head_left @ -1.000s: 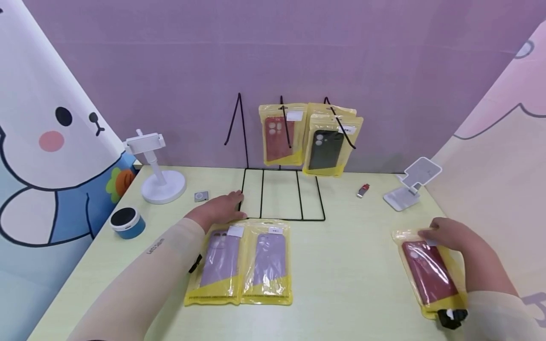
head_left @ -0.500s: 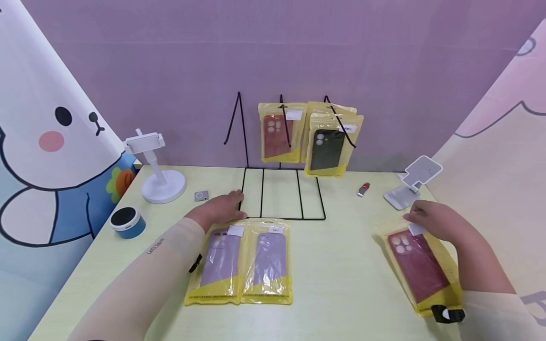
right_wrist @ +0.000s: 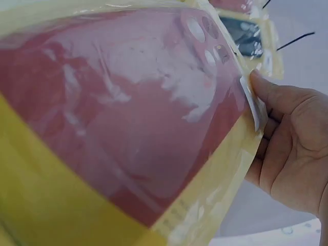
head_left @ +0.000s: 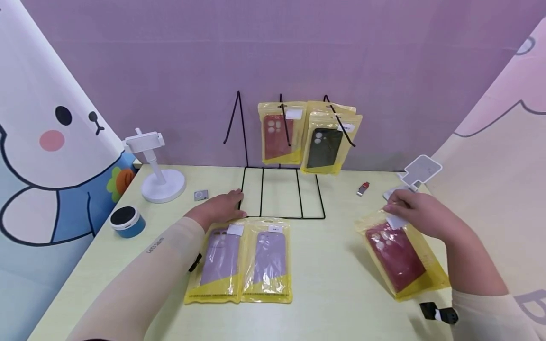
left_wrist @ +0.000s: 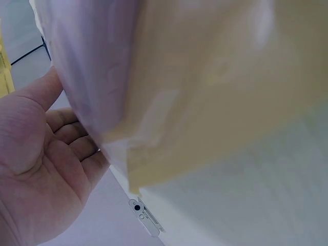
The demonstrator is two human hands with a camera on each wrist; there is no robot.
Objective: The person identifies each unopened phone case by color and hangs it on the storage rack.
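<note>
Nearest me, the right hand (head_left: 420,213) pinches the red case pack (head_left: 398,255) by its top edge, thumb and fingers (right_wrist: 271,95) closed on the white label, and holds it tilted, clear of the table (head_left: 341,284), at the right side. To carry it well, I'd keep the grip high by the hang hole so the pack swings flat and the hole stays free. A small black clip (head_left: 437,312) lies just below it.

Toward the middle, two purple packs (head_left: 241,263) lie side by side. The left hand (head_left: 219,207) rests flat above them, fingers relaxed and together, touching the base of the wire rack (head_left: 281,194).

Farther back, a red pack (head_left: 279,132) and a dark pack (head_left: 326,147) hang from the rack. A white stand (head_left: 155,166), a blue speaker (head_left: 125,221), a folding stand (head_left: 415,177) and a red USB stick (head_left: 363,189) sit around.

Small lettering runs along the left sleeve (head_left: 155,245); I can't read it, nor the pack labels.
</note>
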